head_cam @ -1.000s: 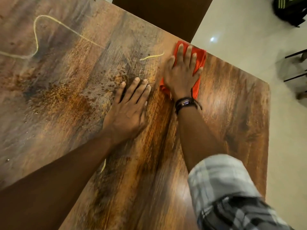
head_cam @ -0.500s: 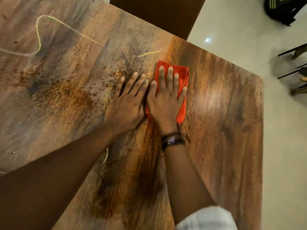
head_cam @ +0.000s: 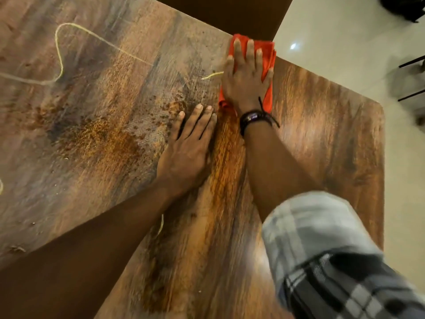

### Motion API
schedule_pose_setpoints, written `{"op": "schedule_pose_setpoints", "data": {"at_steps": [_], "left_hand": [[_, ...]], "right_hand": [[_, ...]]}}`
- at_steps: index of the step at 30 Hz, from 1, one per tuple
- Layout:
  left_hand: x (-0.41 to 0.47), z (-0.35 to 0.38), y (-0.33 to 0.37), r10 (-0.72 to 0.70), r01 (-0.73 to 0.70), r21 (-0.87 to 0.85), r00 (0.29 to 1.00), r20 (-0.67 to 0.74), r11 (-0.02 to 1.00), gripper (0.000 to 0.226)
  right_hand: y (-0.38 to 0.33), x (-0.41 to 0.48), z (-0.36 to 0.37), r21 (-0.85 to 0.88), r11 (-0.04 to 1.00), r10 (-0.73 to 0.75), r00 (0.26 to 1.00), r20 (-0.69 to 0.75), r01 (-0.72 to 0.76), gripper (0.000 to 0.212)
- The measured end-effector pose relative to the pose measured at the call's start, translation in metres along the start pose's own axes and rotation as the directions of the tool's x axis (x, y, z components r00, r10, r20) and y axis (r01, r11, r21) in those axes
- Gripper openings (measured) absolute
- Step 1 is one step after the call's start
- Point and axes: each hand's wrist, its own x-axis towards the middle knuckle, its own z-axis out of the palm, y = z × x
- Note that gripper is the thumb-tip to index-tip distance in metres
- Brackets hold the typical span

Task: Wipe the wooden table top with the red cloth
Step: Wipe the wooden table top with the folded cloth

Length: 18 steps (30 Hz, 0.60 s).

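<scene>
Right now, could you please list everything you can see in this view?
wooden table top: one, brown, fills most of the view
red cloth: one, red-orange, at the table's far edge under the right hand
strands: at least three, pale yellow, on the table, the longest looped at far left
crumbs: a scattered patch, rust-brown, on the table left of the left hand
furniture: one, dark brown, beyond the far edge
floor: pale tiles, to the right
dark object: one, black, on the floor at top right
wristband: dark, on the right wrist
sleeve: checked grey and black, on the right arm
left hand: flat on the table
right hand: flat on the cloth
</scene>
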Motion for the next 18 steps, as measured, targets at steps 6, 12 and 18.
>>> {"op": "schedule_pose_setpoints", "data": {"at_steps": [6,12,18], "left_hand": [[-0.002,-0.002,0.000,0.032,-0.032,-0.031,0.999,-0.010,0.999,0.067],[-0.006,-0.008,0.001,0.006,-0.014,-0.108,0.997,-0.071,0.994,0.062],[-0.010,-0.010,-0.001,0.023,-0.026,-0.066,0.999,-0.041,0.998,0.068]], "right_hand": [[0.004,-0.008,-0.001,-0.013,0.999,-0.033,0.999,0.027,0.034,0.052],[0.015,-0.139,0.003,0.013,0.995,-0.099,0.995,0.029,0.099,0.051],[0.011,-0.291,0.017,0.008,0.999,-0.033,0.997,-0.063,0.034,0.051]]}}
